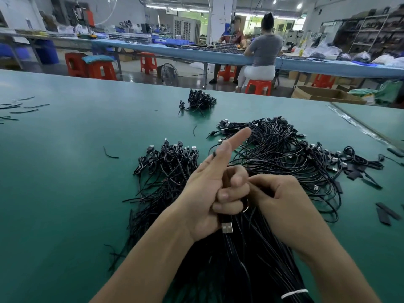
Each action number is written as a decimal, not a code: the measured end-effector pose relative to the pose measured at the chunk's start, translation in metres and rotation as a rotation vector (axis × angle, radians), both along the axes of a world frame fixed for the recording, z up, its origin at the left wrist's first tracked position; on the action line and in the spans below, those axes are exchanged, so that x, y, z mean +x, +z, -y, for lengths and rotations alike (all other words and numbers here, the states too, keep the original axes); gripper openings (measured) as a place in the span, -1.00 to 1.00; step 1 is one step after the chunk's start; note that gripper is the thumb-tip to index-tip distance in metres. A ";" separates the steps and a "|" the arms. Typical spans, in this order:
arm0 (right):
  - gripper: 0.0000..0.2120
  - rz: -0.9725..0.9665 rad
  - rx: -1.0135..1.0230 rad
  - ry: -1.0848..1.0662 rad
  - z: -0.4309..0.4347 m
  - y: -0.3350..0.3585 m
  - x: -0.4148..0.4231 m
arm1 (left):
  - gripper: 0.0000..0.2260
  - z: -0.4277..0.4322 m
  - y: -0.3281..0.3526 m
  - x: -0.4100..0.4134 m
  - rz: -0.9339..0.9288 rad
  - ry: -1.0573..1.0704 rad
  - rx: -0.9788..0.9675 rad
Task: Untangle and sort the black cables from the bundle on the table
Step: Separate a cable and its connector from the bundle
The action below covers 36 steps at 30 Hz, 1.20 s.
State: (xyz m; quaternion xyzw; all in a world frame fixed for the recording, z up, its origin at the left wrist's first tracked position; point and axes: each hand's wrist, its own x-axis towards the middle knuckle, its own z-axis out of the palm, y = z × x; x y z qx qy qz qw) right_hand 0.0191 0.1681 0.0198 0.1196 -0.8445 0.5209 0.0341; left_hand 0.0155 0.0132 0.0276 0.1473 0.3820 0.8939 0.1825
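Note:
A big tangled bundle of black cables point(282, 154) lies on the green table point(65, 171), right of centre. A second heap of black cables point(166, 167) spreads to its left. My left hand point(214, 189) grips a black cable with a silver USB plug point(227, 228); three fingers curl round it and the index finger sticks straight out. My right hand point(282, 202) sits close beside it, fingers curled in, pinching cable strands near my left fingers. Under both wrists runs a straight bunch of cables point(251, 265) with a white tie point(294, 294).
A small pile of cables point(200, 100) sits farther back. Loose cut strands point(19, 108) lie at the far left. Flat black pieces point(385, 214) are scattered at the right. A table seam point(358, 123) runs on the right. Beyond, people sit on red stools point(258, 86) at a long bench.

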 end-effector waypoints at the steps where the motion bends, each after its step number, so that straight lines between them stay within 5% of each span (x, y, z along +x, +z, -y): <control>1: -0.86 0.004 0.019 0.005 0.000 -0.001 0.000 | -0.64 0.000 0.000 0.000 -0.013 0.015 -0.031; 9: -0.75 0.027 0.164 0.108 0.004 -0.001 0.005 | -0.54 0.003 0.005 -0.005 0.032 0.009 0.007; 15: -0.83 0.075 0.352 0.223 0.004 0.006 0.013 | -0.63 -0.001 -0.011 -0.016 0.073 0.320 -0.020; 20: -0.85 -0.081 0.335 0.249 -0.004 0.023 0.018 | -0.67 0.000 -0.017 -0.014 -0.130 0.435 -0.529; 22: -0.84 -0.160 0.214 0.237 -0.007 0.028 0.017 | -0.65 -0.002 -0.014 -0.006 -0.229 0.306 -0.704; 28: -0.92 -0.364 -0.095 0.104 -0.013 0.027 0.009 | -0.36 -0.003 -0.004 0.007 -0.197 -0.076 -0.767; 31: -0.87 -0.317 -0.269 0.025 -0.014 0.022 0.004 | -0.28 -0.007 -0.001 0.009 -0.114 -0.241 -0.625; 36: -0.69 -0.069 -0.198 0.023 -0.015 0.010 0.001 | -0.58 0.000 0.007 0.003 -0.038 -0.312 -0.134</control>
